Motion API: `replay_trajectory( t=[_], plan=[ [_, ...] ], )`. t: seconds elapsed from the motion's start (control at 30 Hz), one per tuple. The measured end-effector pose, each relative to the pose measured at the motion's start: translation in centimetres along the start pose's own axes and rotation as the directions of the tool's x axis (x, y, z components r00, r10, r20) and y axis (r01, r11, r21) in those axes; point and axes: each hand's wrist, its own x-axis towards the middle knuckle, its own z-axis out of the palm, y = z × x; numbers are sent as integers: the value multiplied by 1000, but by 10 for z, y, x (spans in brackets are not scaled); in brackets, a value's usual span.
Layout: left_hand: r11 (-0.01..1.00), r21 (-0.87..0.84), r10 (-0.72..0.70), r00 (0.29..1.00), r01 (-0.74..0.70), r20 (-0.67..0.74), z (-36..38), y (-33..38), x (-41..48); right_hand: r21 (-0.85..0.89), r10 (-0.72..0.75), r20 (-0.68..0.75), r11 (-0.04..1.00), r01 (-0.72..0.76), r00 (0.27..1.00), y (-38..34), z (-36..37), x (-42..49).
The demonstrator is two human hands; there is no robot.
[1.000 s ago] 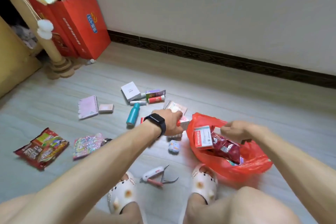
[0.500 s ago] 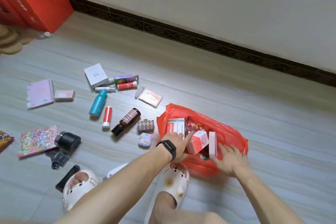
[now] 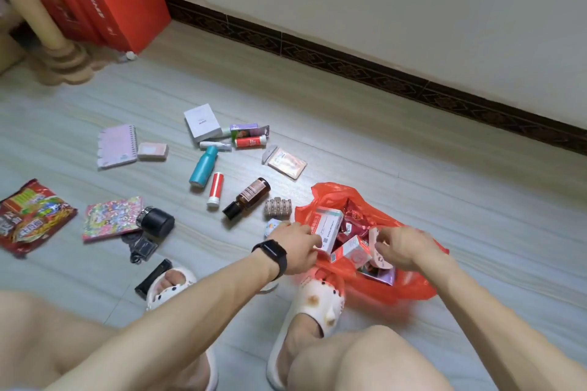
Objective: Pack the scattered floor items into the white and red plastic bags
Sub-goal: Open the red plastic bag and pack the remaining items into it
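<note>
Both hands at the mouth of the red plastic bag (image 3: 409, 290), which sits on the floor (image 3: 444, 187) by the right slipper (image 3: 320, 300).
The left hand (image 3: 295, 246) grips the white medicine box (image 3: 327, 227) standing in the bag; the right hand (image 3: 403, 247) pinches a pink pack (image 3: 376, 247) beside it. A brown bottle (image 3: 247, 197), teal bottle (image 3: 203, 168) and hair claw (image 3: 278, 207) lie loose, left of the bag.

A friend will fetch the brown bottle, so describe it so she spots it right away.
Find the red plastic bag by the person's feet. Left of it sits a ribbed hair claw, then the brown bottle, lying on its side. It alone is dark amber with a black cap; the tube beside it is red and white.
</note>
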Motion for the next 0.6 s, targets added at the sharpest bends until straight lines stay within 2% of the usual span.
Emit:
replay_trajectory(
  t=[0.07, 0.17, 0.27, 0.37, 0.47, 0.53, 0.6],
  plan=[
    [978, -100, -187, 982, 182, -40, 8, -20, -18, 92, -90, -110, 991, 100, 990, -26, -18, 8],
    [915, -82, -389, 918, 395, 75, 37, -50, -52, 134, -245, -195, 953, 273, 950, -71, -32, 20],
    [837, -97, -519, 838, 538, 168, 69, -73, -80, 135, -330, -220, 922, 363, 918, -120, -32, 30],
    [814, -101, -532, 804, 572, 267, 98, -83, -98, 135, -392, -205, 896, 422, 897, -163, -11, 48],
    [839, -92, -486, 813, 537, 321, 122, -87, -102, 132, -418, -164, 888, 440, 894, -190, 20, 68],
    [858, -90, -452, 827, 505, 335, 133, -88, -98, 113, -424, -108, 893, 435, 899, -202, 38, 82],
    [875, -84, -437, 852, 477, 288, 139, -88, -93, 85, -407, -15, 910, 406, 913, -209, 52, 94]
  ],
)
